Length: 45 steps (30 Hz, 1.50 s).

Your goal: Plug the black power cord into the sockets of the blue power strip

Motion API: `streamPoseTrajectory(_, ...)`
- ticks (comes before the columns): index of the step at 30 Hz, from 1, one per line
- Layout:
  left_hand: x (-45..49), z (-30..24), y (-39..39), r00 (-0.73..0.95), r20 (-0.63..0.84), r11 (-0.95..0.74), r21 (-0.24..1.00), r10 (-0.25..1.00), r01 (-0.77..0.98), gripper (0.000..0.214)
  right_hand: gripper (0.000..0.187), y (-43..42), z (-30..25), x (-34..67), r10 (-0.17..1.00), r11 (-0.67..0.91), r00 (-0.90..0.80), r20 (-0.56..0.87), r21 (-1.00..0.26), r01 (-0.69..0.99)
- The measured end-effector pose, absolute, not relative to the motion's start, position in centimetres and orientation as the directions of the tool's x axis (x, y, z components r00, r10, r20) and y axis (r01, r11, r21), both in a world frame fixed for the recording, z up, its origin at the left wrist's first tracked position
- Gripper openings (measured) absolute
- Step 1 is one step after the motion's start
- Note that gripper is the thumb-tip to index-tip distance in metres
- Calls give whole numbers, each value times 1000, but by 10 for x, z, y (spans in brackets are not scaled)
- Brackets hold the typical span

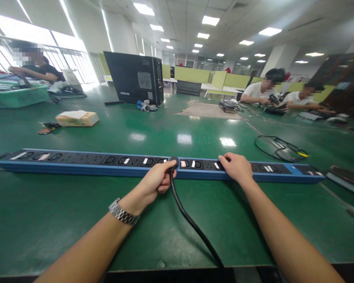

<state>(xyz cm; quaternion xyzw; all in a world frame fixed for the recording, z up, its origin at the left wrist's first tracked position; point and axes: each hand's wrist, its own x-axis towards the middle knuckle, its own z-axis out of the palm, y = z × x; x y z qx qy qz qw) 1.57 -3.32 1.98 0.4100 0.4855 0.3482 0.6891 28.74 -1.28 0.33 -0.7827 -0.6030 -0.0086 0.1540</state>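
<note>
A long blue-and-black power strip (85, 162) lies across the green table (76, 212), with many sockets along its top. My left hand (157, 181), a metal watch on its wrist, is closed around a black plug (174, 161) seated in a socket near the strip's middle. The plug's black cable (191, 224) runs back toward me and off the table's near edge. My right hand (236, 167) rests on the strip to the right of the plug, fingers curled over its top and pressing it down.
A black computer case (134, 78) stands at the back centre. A tissue box (77, 118) lies at left, a green basket (16, 96) at far left, a coiled black cable (279, 147) at right. Other people sit at the far left and far right.
</note>
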Motion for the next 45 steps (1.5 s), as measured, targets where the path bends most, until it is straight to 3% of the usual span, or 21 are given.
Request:
streamPoseTrajectory(18, 18, 11, -21, 215, -390, 402, 916, 895, -14, 40, 45, -12, 3, 290, 940, -214, 268, 209, -248, 945)
streamPoseTrajectory(23, 18, 8, -27, 197, -306, 319, 947, 931, -35, 42, 44, -12, 3, 289, 941, -214, 268, 208, -252, 944)
streamPoseTrajectory(28, 29, 18, -40, 223, -121, 167, 966, 967, -198, 44, 50, -10, 2, 291, 921, -222, 315, 231, -354, 909)
streamPoseTrajectory(35, 95, 18, -45, 492, -285, 424, 884, 823, -196, 43, 53, -9, 0, 298, 890, -173, 359, 282, -520, 836)
streamPoseTrajectory(45, 120, 19, -38, 459, -416, 534, 830, 785, -161, 41, 48, -12, -2, 296, 872, -115, 344, 347, -537, 836)
